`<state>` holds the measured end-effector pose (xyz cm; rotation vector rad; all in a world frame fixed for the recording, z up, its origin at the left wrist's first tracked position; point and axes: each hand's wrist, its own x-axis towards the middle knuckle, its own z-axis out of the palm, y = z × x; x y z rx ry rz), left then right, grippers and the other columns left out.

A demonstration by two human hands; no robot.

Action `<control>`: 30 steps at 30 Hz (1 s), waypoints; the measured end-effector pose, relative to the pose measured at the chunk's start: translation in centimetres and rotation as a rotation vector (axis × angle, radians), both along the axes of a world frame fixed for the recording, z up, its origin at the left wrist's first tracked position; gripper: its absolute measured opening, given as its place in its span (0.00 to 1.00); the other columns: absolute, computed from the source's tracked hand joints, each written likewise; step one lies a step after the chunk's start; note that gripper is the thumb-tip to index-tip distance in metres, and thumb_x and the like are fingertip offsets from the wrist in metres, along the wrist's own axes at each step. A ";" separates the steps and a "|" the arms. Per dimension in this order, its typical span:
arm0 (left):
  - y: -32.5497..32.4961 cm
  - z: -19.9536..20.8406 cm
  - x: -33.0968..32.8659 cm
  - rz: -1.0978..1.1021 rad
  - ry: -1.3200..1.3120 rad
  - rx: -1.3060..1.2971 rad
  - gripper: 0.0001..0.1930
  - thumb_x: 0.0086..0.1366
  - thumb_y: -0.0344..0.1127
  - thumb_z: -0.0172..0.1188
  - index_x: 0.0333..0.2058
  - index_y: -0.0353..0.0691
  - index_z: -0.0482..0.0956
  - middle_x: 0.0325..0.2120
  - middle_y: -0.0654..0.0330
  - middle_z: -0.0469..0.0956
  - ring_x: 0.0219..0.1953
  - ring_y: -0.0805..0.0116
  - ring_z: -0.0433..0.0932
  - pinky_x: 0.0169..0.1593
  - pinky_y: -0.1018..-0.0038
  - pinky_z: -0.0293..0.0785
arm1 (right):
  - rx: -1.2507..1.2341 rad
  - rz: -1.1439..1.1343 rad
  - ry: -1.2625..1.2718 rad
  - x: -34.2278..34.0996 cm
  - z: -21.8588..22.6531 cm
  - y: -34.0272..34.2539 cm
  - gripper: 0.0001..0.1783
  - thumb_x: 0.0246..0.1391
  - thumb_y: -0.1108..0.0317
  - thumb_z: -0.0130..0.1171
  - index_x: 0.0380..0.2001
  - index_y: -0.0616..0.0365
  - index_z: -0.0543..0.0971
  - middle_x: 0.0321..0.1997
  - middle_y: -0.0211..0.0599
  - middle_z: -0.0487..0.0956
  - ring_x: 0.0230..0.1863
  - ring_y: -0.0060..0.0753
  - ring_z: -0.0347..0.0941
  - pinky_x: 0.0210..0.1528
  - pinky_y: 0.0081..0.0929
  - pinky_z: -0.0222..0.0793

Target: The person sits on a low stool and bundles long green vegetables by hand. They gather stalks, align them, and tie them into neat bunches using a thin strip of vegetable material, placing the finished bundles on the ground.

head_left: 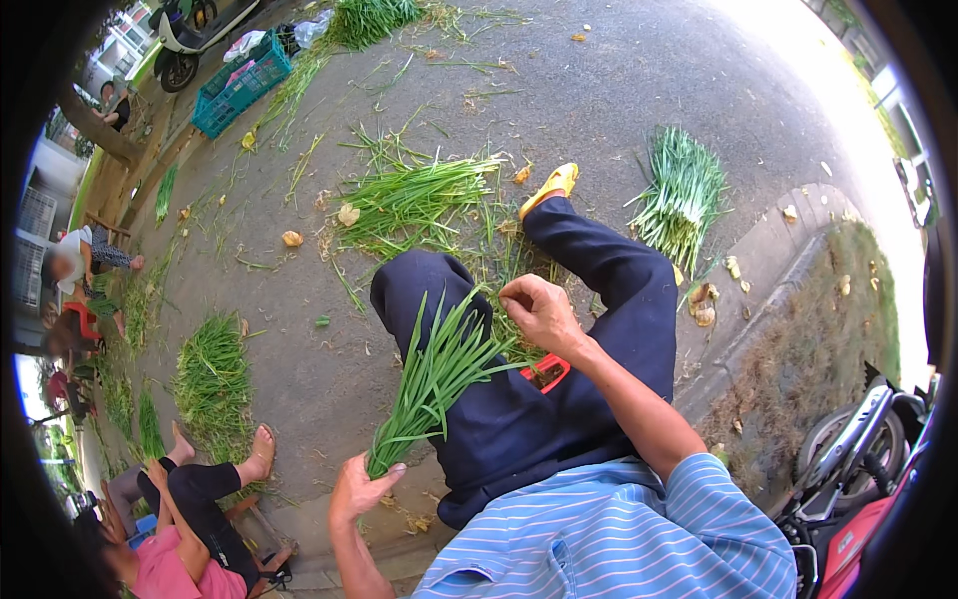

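My left hand [365, 487] is wrapped round the lower end of a bunch of green Chinese chives [431, 384], whose long flat leaves fan out across my left thigh. My right hand [542, 311] hangs between my knees with thumb and fingertips pinched together. Whatever they hold, if anything, is too small to make out. Below that hand, part of a red plastic seat or stool [546, 371] shows between my legs. Beyond my knees lies a loose heap of chives [424, 200], and a neater pile with pale stems [684, 195] rests past my right leg.
A teal crate [242, 85] and another green heap [371, 18] are at the far left. Seated at lower left, a person in pink [185, 559] has chives [215, 379] nearby. A parked motorbike [858, 449] stands at right, beside a kerb [748, 319]. Leaves litter the pavement.
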<state>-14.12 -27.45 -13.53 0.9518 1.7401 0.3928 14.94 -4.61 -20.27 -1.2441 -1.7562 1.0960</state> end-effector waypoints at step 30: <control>0.3 1.4 0.6 0.009 0.007 -0.032 0.13 0.55 0.38 0.67 0.34 0.35 0.78 0.18 0.67 0.72 0.23 0.78 0.65 0.29 0.74 0.66 | -0.412 -0.124 0.329 -1.7 0.5 -0.4 0.09 0.59 0.66 0.52 0.34 0.62 0.74 0.22 0.36 0.74 0.24 0.24 0.73 0.27 0.24 0.69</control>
